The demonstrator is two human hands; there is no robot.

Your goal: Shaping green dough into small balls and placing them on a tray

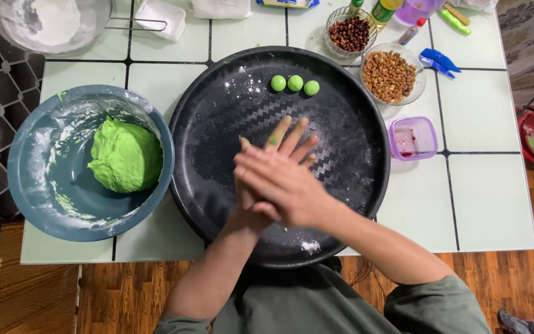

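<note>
My two hands are pressed flat, palm to palm, above the middle of a round black tray [360, 105] dusted with flour. My right hand [276, 185] lies on top. My left hand [287, 137] is under it, fingers sticking out toward the far side with a green smear on one. Whatever is between the palms is hidden. Three small green dough balls [295, 83] sit in a row at the tray's far edge. A large lump of green dough [125, 154] rests in a floury blue bowl [32, 185] to the left of the tray.
On the white tiled table [483, 192], a glass bowl of peanuts [389, 75] and a glass bowl of dark beans [349, 32] stand at the far right. A small purple container [413, 138] sits right of the tray. A sieve with flour [50, 21] is at the far left.
</note>
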